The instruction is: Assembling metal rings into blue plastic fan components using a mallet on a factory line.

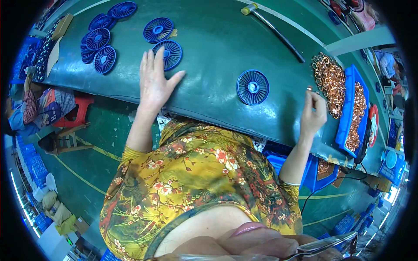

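My left hand (pixel 155 82) is spread over the green table, its fingertips at the near edge of a round blue plastic grille (pixel 173 54) with spokes. Another blue grille (pixel 158 29) lies just beyond it. A single blue grille (pixel 253 87) rests flat on the table between my two hands. My right hand (pixel 314 112) is raised at the right, thumb and fingers pinched on a small copper-coloured ring (pixel 309 88). Beside that hand a heap of copper rings (pixel 329 80) lies loose on the table. Part of the grille by my left hand is hidden behind the fingers.
A blue tray (pixel 348 100) of copper pieces stands at the right table edge. A hammer (pixel 278 34) with a yellow head lies at the far right. More blue grilles (pixel 98 39) are stacked at the far left. A person (pixel 41 102) sits at left near a red stool (pixel 77 112).
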{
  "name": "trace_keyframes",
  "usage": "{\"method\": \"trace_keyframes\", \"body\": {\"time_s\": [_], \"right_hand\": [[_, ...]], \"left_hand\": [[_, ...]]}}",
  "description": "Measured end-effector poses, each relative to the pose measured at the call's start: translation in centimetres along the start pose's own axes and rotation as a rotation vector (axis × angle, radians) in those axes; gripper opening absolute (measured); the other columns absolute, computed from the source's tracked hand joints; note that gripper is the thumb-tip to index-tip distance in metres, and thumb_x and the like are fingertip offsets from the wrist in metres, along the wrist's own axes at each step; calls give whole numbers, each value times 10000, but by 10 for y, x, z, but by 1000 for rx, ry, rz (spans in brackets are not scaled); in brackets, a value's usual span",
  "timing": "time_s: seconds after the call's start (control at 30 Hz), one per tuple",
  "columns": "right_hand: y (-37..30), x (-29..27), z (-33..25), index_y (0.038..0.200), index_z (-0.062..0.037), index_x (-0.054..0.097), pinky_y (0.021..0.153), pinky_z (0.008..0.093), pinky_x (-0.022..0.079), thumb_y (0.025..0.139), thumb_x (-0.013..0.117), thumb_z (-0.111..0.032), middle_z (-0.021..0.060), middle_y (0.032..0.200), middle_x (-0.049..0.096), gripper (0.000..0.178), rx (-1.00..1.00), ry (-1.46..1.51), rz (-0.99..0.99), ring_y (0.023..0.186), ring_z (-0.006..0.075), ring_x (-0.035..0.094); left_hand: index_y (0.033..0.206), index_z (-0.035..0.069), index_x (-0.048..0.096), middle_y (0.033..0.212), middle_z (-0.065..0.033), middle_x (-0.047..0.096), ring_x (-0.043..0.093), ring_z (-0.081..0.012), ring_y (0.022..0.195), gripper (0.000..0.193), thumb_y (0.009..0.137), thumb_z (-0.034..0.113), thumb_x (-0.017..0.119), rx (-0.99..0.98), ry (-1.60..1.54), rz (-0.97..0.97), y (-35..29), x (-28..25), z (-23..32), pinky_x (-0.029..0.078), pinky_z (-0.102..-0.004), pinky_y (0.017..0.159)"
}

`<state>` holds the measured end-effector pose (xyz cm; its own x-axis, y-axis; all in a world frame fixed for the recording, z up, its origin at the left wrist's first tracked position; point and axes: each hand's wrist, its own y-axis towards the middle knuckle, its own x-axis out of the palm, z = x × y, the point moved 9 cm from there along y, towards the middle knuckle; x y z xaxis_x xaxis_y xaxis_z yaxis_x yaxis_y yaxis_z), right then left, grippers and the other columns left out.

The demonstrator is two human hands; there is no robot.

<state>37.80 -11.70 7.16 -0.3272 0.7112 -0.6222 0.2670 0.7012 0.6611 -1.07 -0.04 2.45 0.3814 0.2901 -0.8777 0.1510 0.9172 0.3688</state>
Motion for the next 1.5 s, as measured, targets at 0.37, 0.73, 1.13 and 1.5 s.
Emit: {"method": "trace_keyframes", "body": {"time_s": [0.37,0.73,1.13,1.5], "right_hand": [[-10,9,-93,825,-35,622,582,303,484,708,752,8,96,784,638,180,-215,355,27,686,227,617],[-25,14,-100,844,-43,626,574,310,477,700,764,-9,91,798,636,202,-251,393,3,688,224,612],[-21,35,-137,828,-54,617,579,313,488,679,768,-17,75,780,637,215,-343,513,-94,680,228,613],[-13,39,-166,810,-72,600,580,325,470,665,776,-56,53,757,609,229,-448,486,-13,647,221,597]], "left_hand": [[1099,23,614,1044,-179,631,581,-329,973,429,841,363,653,-32,-170,96,23,-9,-11,456,-414,843],[1270,37,532,1193,-230,546,528,-367,1044,696,730,423,743,-8,-36,-63,52,19,4,442,-431,894],[893,-24,553,823,-197,639,630,-324,774,434,795,368,713,-132,-495,-134,53,16,21,485,-397,719],[1056,11,513,842,-7,544,498,-67,758,318,983,320,488,-92,-1355,-384,2,19,106,450,-230,673]]}}
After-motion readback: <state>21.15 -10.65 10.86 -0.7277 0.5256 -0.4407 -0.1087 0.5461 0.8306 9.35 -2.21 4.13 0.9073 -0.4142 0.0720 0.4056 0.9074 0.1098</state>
